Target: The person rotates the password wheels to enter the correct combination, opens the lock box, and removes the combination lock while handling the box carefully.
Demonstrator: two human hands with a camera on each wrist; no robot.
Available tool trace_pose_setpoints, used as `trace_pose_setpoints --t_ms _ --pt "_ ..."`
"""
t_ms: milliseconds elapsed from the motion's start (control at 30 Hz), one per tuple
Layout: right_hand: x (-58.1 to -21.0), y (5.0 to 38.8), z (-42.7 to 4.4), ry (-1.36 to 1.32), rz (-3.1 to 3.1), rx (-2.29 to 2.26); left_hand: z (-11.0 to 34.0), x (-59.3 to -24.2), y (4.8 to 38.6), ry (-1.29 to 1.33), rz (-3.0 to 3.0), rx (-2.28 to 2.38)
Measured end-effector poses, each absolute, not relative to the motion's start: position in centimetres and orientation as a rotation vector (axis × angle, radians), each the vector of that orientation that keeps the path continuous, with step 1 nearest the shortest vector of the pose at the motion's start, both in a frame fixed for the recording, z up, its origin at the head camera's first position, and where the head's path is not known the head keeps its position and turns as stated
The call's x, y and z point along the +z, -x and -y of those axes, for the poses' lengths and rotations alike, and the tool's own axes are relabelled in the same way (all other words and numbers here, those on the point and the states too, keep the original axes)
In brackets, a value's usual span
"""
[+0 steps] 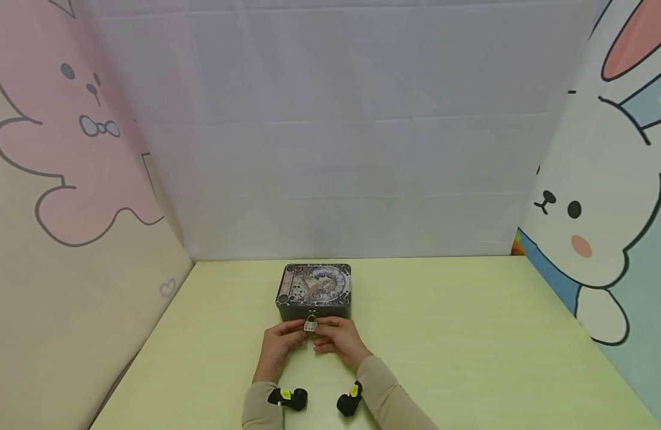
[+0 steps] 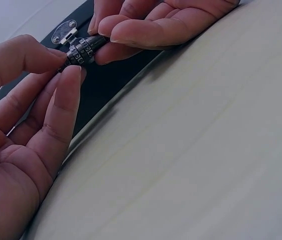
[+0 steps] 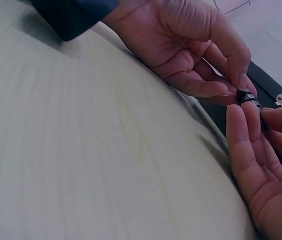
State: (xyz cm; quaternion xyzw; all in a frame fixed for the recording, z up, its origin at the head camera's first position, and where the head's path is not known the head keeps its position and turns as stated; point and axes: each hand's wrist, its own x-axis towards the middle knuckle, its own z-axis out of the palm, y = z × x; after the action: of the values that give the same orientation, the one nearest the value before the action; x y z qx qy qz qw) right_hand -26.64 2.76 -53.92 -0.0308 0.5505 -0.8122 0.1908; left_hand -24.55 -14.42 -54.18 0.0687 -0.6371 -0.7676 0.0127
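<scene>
A dark tin box (image 1: 314,286) with an ornate printed lid stands with its lid down near the table's back edge. From the metal clasp (image 2: 68,32) on its front hangs a small combination padlock (image 1: 311,325) with lettered dials (image 2: 80,52). My left hand (image 1: 279,347) pinches one end of the padlock between thumb and finger. At the other end, my right hand (image 1: 342,341) pinches it as well, its remaining fingers loosely curled below. Fingertips partly cover the padlock body (image 3: 247,96) in the right wrist view.
The pale yellow-green table (image 1: 470,334) spreads around the box. A white cloth (image 1: 341,131) hangs behind it, with cartoon-printed panels on both sides. Black wrist cameras (image 1: 294,399) sit on the beige sleeves (image 1: 392,394).
</scene>
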Motion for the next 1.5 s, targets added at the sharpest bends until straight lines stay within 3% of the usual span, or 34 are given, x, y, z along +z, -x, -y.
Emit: trace_pose_setpoints --t_ms 1500 --pt "-54.08 26.65 -2.74 0.084 -1.557 -2.278 14.24 -53.97 24.68 -0.229 2.000 -2.345"
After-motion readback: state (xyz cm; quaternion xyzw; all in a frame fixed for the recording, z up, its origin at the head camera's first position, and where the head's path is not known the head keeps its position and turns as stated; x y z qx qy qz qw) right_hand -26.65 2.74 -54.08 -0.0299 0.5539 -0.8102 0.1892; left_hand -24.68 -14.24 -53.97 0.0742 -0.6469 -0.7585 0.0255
